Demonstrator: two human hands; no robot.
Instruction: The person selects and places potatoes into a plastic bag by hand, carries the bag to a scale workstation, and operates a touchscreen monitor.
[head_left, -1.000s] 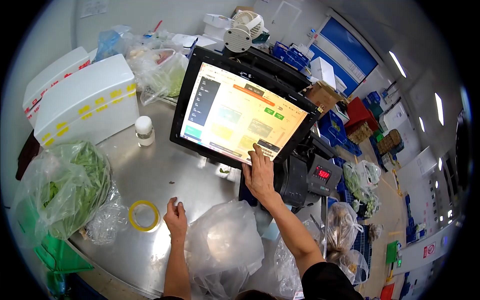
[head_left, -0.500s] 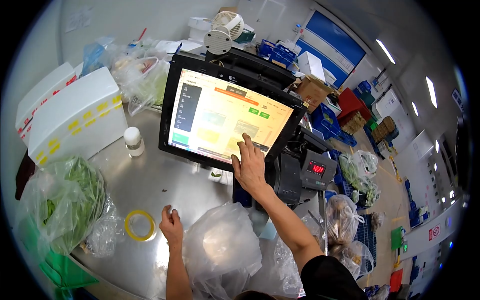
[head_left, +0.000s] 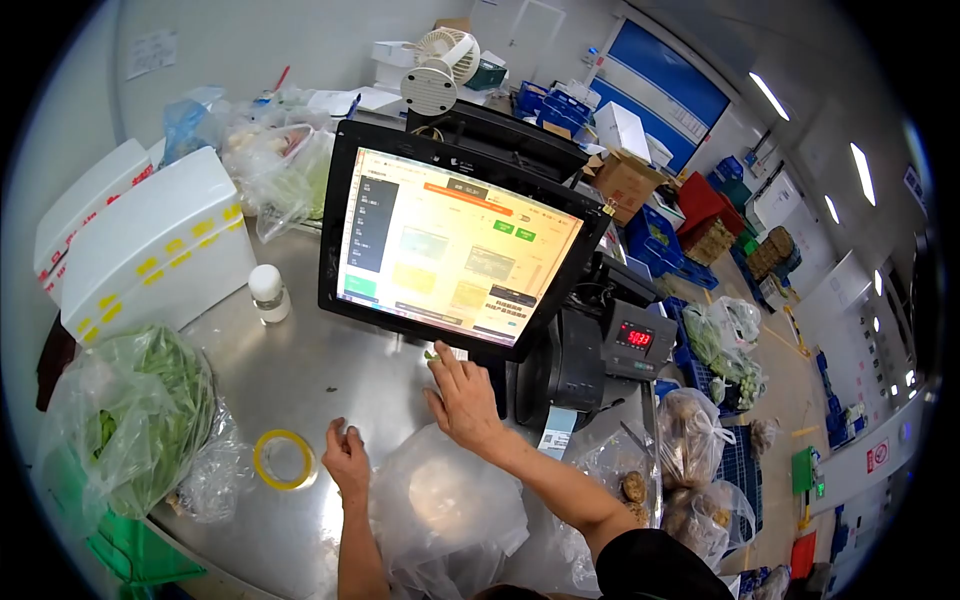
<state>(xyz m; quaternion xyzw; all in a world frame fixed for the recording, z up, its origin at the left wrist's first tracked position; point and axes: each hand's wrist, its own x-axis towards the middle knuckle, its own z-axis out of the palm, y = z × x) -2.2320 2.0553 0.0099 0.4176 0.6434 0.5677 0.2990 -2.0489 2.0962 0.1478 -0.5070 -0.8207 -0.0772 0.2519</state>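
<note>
My right hand [head_left: 464, 400] is just below the touchscreen monitor [head_left: 455, 255], fingers stretched out and nothing visible in them. Its fingertips are by a small green scrap [head_left: 430, 355] on the metal table; I cannot tell whether they touch. My left hand [head_left: 347, 459] has loosely bent fingers, spaced apart and holding nothing. It sits between a roll of yellow tape [head_left: 262, 462] and a cloudy plastic bag [head_left: 440, 500] whose contents are blurred. A printed label [head_left: 557, 433] hangs from the black printer [head_left: 565, 365], beside my right forearm.
Left stand white foam boxes [head_left: 160, 255], a white-capped bottle [head_left: 268, 294] and a bag of leafy greens [head_left: 150, 410]. A scale display [head_left: 633, 338] shows red digits. Bags of brown produce [head_left: 690, 435] lie at right. Behind the monitor is a small fan [head_left: 440, 70].
My right hand has left the screen and moved down and left to the table beneath it. The printed label shows more fully now. My left hand stays nearly in place.
</note>
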